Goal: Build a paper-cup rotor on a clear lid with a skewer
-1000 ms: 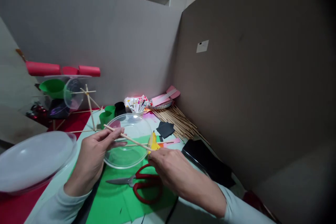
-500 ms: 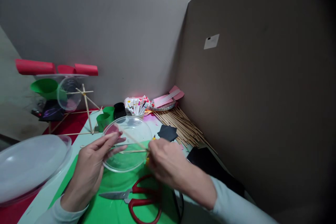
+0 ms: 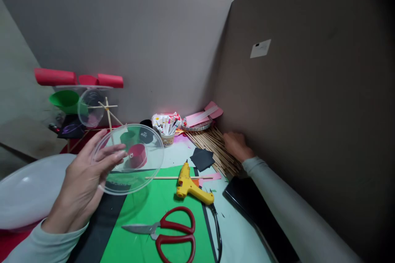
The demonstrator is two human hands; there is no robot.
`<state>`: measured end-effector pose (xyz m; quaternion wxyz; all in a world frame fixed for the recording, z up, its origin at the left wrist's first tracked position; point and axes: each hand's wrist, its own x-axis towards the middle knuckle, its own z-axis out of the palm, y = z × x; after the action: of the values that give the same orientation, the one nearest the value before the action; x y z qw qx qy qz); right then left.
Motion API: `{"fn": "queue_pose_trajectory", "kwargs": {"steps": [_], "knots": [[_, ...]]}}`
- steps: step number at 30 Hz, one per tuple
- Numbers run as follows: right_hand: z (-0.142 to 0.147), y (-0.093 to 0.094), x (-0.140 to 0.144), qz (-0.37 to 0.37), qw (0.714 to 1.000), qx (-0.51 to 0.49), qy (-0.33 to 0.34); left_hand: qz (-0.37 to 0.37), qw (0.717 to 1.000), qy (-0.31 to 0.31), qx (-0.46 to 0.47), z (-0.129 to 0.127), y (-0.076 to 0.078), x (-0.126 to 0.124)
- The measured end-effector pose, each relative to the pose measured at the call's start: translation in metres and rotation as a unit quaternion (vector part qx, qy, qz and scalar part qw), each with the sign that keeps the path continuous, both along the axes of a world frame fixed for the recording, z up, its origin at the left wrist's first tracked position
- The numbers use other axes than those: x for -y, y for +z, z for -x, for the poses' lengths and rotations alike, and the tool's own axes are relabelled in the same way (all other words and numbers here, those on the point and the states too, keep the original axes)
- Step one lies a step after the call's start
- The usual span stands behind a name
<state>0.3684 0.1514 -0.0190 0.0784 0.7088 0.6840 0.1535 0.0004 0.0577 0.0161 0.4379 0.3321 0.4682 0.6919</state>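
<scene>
At lower left, our left hand (image 3: 82, 178) grips a clear plastic lid (image 3: 129, 158) by its rim, lifted above the table (image 3: 237, 234); it looks light, thin and slippery, best pinched at the edge. Right of centre, our right hand (image 3: 236, 146) rests, fingers curled, on a pile of wooden sticks (image 3: 212, 144).

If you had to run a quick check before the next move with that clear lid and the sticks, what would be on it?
1. Left hand grips the clear lid at its rim: ok.
2. Right hand rests on the pile of wooden sticks: ok; whether it has one pinched: cannot tell.
3. Glue gun lies on the green sheet, away from both hands: ok.
4. Scissors lie closed, blades pointing left: ok.
5. Single stick lies flat beside the glue gun: ok.
</scene>
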Motion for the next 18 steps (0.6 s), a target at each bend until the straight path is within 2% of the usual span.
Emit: {"fn": "queue_pose_trajectory", "kwargs": {"steps": [3, 8, 11, 14, 18], "knots": [[0.007, -0.006, -0.017, 0.01, 1.0, -0.004, 0.001, 0.006, 0.999, 0.01, 0.03, 0.007, 0.003, -0.004], [0.011, -0.021, -0.019, 0.024, 0.999, -0.017, 0.04, 0.006, 0.997, 0.042, 0.058, 0.012, 0.01, -0.007], [0.012, -0.028, -0.021, 0.027, 0.998, -0.029, 0.05, 0.0, 0.997, 0.032, 0.066, 0.014, 0.01, -0.007], [0.012, -0.03, -0.026, 0.042, 0.998, -0.043, 0.033, 0.004, 0.995, 0.024, 0.094, 0.015, 0.01, -0.005], [0.011, -0.025, -0.031, 0.051, 0.997, -0.063, 0.008, 0.053, 0.99, 0.004, 0.132, 0.013, 0.014, -0.003]]}}
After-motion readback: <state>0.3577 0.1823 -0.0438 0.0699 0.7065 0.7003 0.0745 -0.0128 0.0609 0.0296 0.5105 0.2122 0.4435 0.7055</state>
